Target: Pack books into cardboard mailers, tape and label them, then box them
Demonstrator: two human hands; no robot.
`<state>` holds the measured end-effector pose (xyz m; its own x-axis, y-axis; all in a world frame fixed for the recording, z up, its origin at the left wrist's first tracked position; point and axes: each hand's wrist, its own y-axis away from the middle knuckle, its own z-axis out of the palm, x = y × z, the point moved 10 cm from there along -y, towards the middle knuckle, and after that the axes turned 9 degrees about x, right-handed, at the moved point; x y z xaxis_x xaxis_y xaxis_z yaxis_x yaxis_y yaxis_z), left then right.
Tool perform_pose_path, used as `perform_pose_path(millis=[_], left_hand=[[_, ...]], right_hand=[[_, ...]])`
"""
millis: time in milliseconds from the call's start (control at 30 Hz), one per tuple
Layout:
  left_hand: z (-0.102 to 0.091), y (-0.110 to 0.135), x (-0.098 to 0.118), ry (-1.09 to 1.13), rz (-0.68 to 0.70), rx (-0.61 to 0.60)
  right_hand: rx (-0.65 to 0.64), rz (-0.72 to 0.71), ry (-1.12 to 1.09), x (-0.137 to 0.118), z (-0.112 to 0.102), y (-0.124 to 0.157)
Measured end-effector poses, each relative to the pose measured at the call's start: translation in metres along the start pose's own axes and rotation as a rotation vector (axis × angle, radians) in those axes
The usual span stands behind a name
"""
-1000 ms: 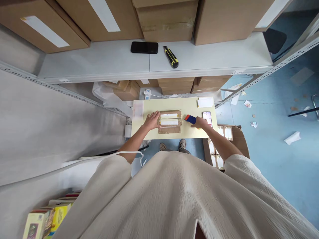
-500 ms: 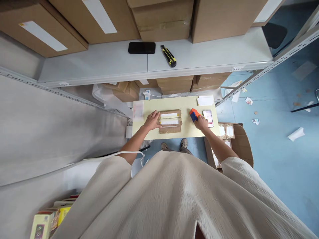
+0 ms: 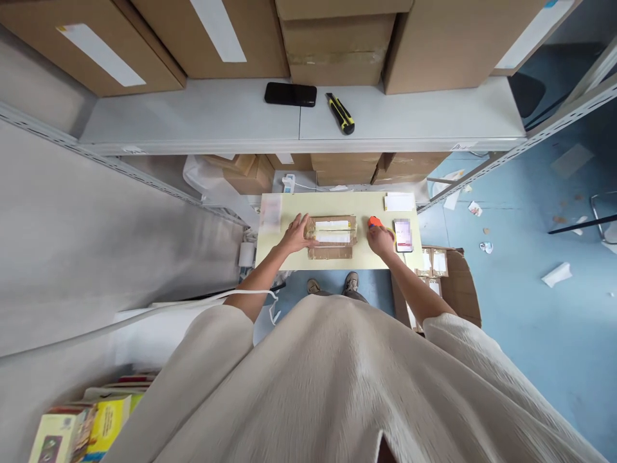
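Note:
A small flat cardboard box (image 3: 332, 235) lies on the pale yellow tabletop (image 3: 284, 258). It has white labels and clear tape across its top. My left hand (image 3: 295, 235) grips the box's left end, with the thumb near the front and the fingers towards the back. To the right of the box, my right hand (image 3: 380, 241) is closed around an orange and blue tape dispenser (image 3: 375, 222). A yellowish tape roll shows beside that hand, and the palm hides the handle. Just right of it lies a lit phone (image 3: 403, 235).
White label sheets (image 3: 399, 202) lie at the table's back right corner. The grey shelf (image 3: 193, 122) above bears a black phone (image 3: 290, 94), a yellow-black utility knife (image 3: 340, 114) and large cartons (image 3: 337, 67). An open carton (image 3: 460, 283) of small boxes stands at right. A white cable (image 3: 202, 301) crosses at left.
My right hand has turned and shifted slightly with the tape dispenser, so less of its blue part shows and the tape roll appears. My left hand stays at the box. The view has shifted slightly.

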<state>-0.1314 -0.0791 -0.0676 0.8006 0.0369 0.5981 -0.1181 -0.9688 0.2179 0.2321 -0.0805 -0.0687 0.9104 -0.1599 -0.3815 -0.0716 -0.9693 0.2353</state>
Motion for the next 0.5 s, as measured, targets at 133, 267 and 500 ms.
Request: perform_pose_path(millis=[133, 267, 500], left_hand=[[-0.010, -0.004, -0.019, 0.129, -0.209, 0.148], [0.004, -0.003, -0.020, 0.127, -0.317, 0.111], [0.012, 0.009, -0.004, 0.030, -0.282, 0.172]], right_hand=[[-0.082, 0.046, -0.192, -0.039, 0.003, -0.006], [-0.095, 0.140, -0.121, -0.057, 0.005, -0.006], [-0.099, 0.146, 0.014, -0.069, 0.009, 0.004]])
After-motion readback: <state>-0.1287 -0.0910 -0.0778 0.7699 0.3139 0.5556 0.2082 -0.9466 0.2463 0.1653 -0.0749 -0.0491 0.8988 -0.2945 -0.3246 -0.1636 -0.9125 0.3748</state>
